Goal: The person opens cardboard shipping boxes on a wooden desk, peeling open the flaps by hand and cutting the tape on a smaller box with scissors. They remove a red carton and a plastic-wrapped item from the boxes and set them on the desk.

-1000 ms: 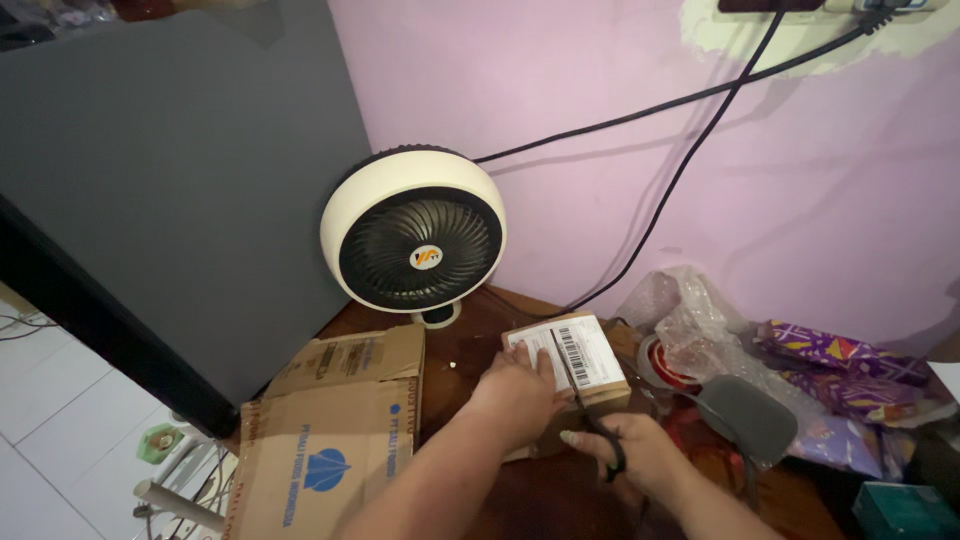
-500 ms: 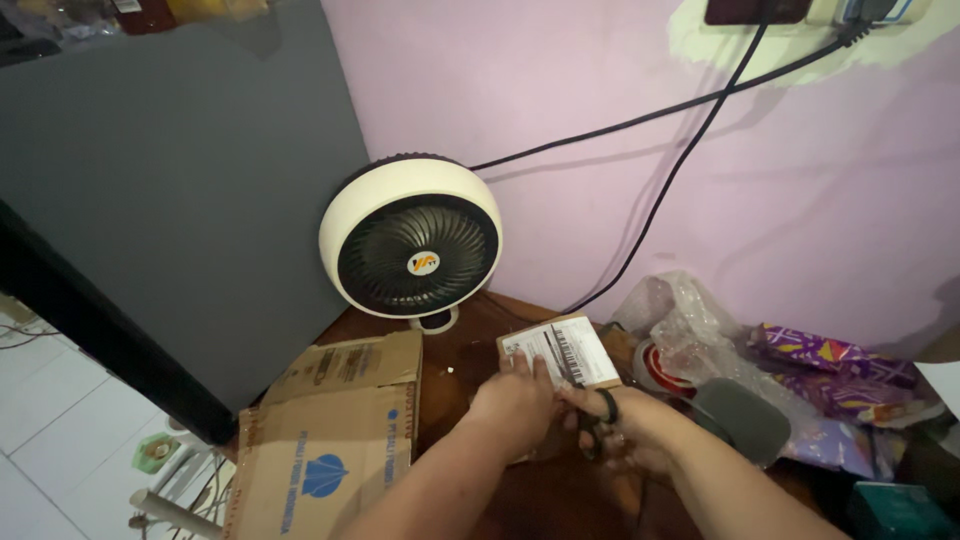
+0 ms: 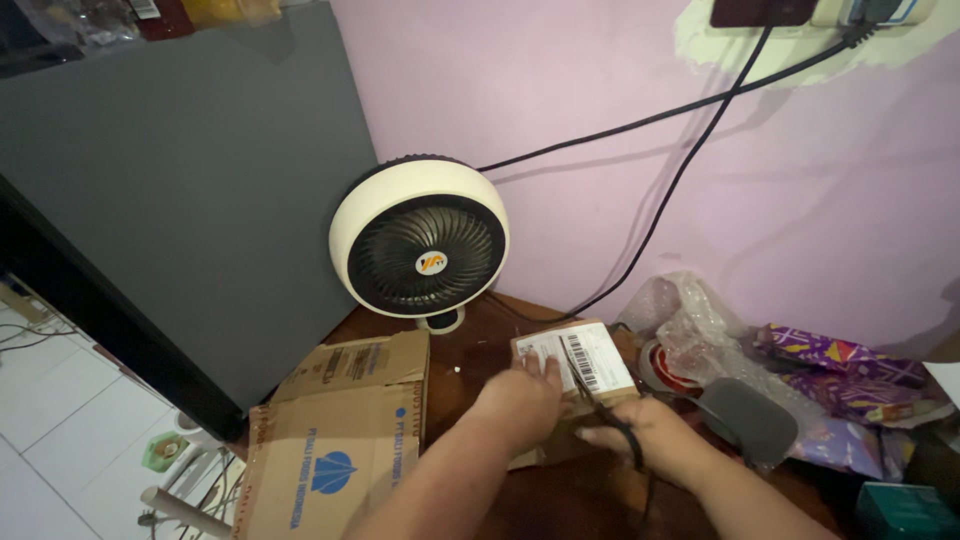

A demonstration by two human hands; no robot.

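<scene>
A small brown cardboard parcel [image 3: 590,360] with a white barcode label lies on the dark wooden table [image 3: 480,335]. My left hand [image 3: 520,400] presses flat on the parcel's left part, fingers spread over the label. My right hand [image 3: 640,440] grips black-handled scissors [image 3: 600,405], whose blades lie across the label near its middle. The parcel's near side is hidden behind both hands.
A round cream fan [image 3: 420,240] stands at the back. A grey cabinet [image 3: 180,180] rises on the left. A flattened cardboard box [image 3: 340,430] lies left of my arm. To the right lie bubble wrap [image 3: 690,320], a tape roll [image 3: 665,365], a grey pouch [image 3: 750,420] and purple wrappers [image 3: 840,365]. Black cables [image 3: 680,170] run down the pink wall.
My right hand with the scissors has shifted a little along the label, the blades now lying lower on it. My left hand stays on the parcel. The view moved slightly.
</scene>
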